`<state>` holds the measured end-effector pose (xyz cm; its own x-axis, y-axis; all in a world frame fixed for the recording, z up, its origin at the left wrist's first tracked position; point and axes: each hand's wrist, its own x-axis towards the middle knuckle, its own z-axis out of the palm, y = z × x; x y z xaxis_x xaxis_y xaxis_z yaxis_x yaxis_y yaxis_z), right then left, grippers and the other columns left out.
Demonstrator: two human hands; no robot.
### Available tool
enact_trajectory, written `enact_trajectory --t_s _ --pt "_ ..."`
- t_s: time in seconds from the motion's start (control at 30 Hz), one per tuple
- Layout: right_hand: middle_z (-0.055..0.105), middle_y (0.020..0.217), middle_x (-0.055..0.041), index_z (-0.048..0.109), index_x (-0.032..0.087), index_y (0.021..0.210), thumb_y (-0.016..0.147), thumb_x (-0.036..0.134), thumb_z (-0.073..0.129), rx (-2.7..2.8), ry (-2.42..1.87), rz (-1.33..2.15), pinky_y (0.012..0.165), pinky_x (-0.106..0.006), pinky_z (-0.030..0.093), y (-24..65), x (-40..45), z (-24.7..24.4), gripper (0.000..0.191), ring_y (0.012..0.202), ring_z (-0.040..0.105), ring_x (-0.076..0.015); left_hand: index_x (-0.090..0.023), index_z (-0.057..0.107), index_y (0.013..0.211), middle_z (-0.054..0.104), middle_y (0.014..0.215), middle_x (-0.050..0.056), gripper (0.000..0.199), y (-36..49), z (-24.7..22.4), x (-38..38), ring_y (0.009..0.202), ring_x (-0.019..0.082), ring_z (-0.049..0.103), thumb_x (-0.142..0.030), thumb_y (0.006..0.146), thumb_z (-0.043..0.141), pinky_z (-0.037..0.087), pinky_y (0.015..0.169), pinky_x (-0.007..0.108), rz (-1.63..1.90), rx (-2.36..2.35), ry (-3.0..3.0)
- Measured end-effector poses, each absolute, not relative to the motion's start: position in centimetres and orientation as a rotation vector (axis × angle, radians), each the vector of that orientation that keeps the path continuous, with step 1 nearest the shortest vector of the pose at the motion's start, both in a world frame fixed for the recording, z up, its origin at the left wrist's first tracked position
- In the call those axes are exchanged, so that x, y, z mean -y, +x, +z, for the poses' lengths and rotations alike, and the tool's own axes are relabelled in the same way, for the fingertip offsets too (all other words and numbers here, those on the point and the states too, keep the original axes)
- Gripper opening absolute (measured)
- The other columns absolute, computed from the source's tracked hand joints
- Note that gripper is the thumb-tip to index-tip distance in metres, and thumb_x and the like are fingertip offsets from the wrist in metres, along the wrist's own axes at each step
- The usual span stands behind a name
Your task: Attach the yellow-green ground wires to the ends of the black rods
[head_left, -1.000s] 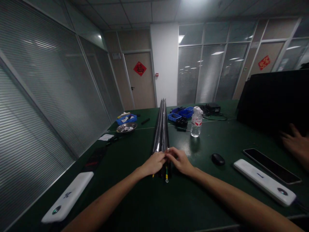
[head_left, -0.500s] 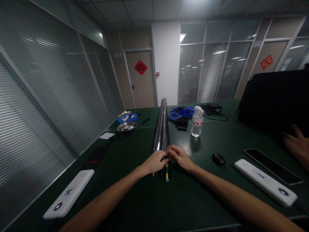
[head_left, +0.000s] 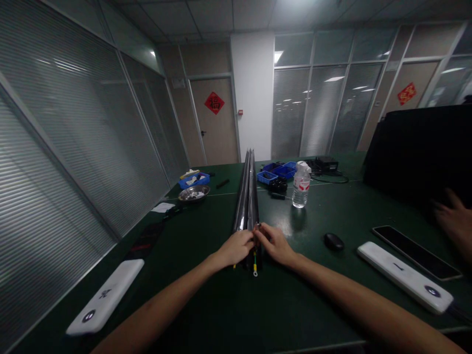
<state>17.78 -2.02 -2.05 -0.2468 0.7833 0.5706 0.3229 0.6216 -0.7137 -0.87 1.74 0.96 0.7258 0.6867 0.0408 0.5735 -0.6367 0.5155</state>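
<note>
Two long bars in dark, shiny wrapping (head_left: 242,206) lie side by side on the green table, running away from me. At their near end my left hand (head_left: 238,247) is closed, its fingertips pinched together. My right hand (head_left: 275,242) meets it there, thumb and fingers also pinched. A small shiny piece shows at the right fingertips, too small to name. Below the hands hangs a short yellow-green wire (head_left: 255,263) with a ring terminal at its end. What the fingers grip is mostly hidden.
A water bottle (head_left: 301,186), blue bins (head_left: 282,171) and a screwdriver (head_left: 278,195) stand beyond my right hand. Nearer are a mouse (head_left: 334,242), a white power bank (head_left: 403,276) and a phone (head_left: 416,251). Another person's hand (head_left: 455,219) is at far right. A metal dish (head_left: 194,193) sits left.
My right fingertips have shifted slightly down and left, closer to my left fingers. The bars and the wire lie as before.
</note>
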Motion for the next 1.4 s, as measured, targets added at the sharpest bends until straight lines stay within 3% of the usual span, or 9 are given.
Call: enact_trajectory --t_s 0.37,0.73,0.97,1.4 --pt "0.06 0.078 -0.0009 0.06 0.017 0.089 0.102 0.045 0.045 1.775 -0.771 0.769 0.067 -0.025 0.046 18.2 1.2 -2.0 0.034 0.071 0.057 -0.0151 -0.018 0.065 0.1 0.067 0.107 0.007 0.018 -0.6 1.7 -1.1 0.1 0.022 0.061 -0.027 0.096 0.05 0.046 0.09 0.032 0.376 -0.941 2.482" --pt "0.058 0.074 -0.0006 0.056 0.018 0.089 0.102 0.033 0.047 1.89 -0.921 0.465 0.06 -0.025 0.039 17.9 2.2 -1.8 0.022 0.063 0.053 -0.0138 -0.018 0.065 0.106 0.067 0.111 0.006 0.022 -1.0 1.4 -1.2 0.099 0.022 0.061 -0.024 0.096 0.046 0.047 0.091 0.033 0.299 -0.967 2.408" --pt "0.059 0.077 -0.001 0.055 0.019 0.088 0.103 0.03 0.045 1.904 -0.889 0.436 0.064 -0.026 0.041 17.9 2.1 -2.1 0.021 0.067 0.055 -0.0143 -0.017 0.065 0.098 0.068 0.106 0.006 0.016 -0.8 1.2 -1.3 0.097 0.021 0.062 -0.02 0.092 0.05 0.047 0.089 0.031 0.376 -0.93 2.477" --pt "0.058 0.076 -0.0003 0.055 0.019 0.087 0.102 0.03 0.046 1.901 -0.878 0.453 0.063 -0.025 0.041 17.9 2.2 -1.8 0.021 0.065 0.053 -0.0135 -0.018 0.066 0.104 0.067 0.109 0.007 0.019 -0.8 1.4 -1.0 0.097 0.02 0.063 -0.023 0.094 0.051 0.048 0.09 0.031 0.417 -0.918 2.491"
